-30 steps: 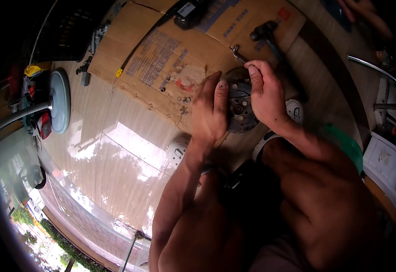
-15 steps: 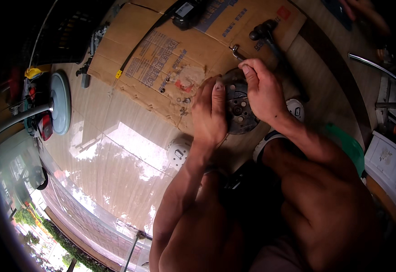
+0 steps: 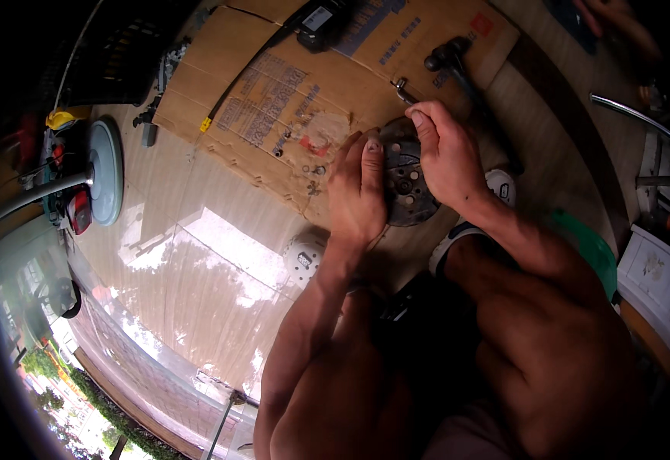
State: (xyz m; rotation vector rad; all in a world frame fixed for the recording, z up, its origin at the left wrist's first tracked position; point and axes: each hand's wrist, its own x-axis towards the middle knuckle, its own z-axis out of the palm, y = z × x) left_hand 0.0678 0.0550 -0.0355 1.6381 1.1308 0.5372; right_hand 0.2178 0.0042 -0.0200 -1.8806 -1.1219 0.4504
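Note:
A dark, round metal plate (image 3: pixel 413 205) with several holes and a central hub lies in front of me, partly on the cardboard. My left hand (image 3: pixel 356 186) is closed on its left edge, thumb along the top and fingers over the far side. In my closed right hand (image 3: pixel 450 149) is a bent metal wrench (image 3: pixel 401 86). Its angled end sticks out beyond my thumb, while my palm hides the other end. The right fist is held over the plate's upper right edge.
Flat cardboard (image 3: pixel 266 100) carries a hammer (image 3: pixel 469 92), a black tool with a small screen (image 3: pixel 318 19) and several small metal parts (image 3: pixel 316 170). Left stands a round grey stool seat (image 3: pixel 106 170). A green basin (image 3: pixel 589 249) and white drawer box (image 3: pixel 656 264) are right. Another person's arm (image 3: pixel 622 19) shows top right.
The view has shifted very slightly. Both hands keep their grips, and the plate and wrench look almost unmoved.

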